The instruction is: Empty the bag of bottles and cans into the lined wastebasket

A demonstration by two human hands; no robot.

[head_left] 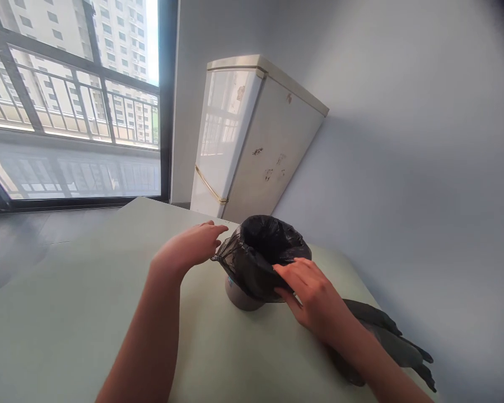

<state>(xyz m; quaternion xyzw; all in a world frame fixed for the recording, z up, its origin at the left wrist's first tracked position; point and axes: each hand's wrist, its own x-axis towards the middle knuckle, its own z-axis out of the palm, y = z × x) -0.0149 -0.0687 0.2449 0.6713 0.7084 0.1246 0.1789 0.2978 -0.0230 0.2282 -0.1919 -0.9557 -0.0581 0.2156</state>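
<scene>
Pale worktop (88, 302) seen filling the lower view; dark plastic (397, 344) left lying on it at the right, partly hidden by the right forearm (361, 341). A small bin (244, 301) is placed on the worktop between the hands, near the far edge, its lower wall exposed and the rest covered by a black bag (256, 274). Mouth lined, bag edge turned down outside; step in hand is judged to be the fitting of the bag over the rim. By the next move, the turned-down edge would need to be evened and smoothed all round, without the lining being pulled out. Right hand (308, 288) brought in from the near right, palm down, half closed: bag edge pinched at the rim, fingers laid over the top, thumb set below on the outside. Left hand (199, 243) held at the left side, wrist bent inward, partly open, index finger extended, the others curled. Bunched tuft (219, 256) of the bag seen just under its fingertips; whether it is gripped cannot be told.
</scene>
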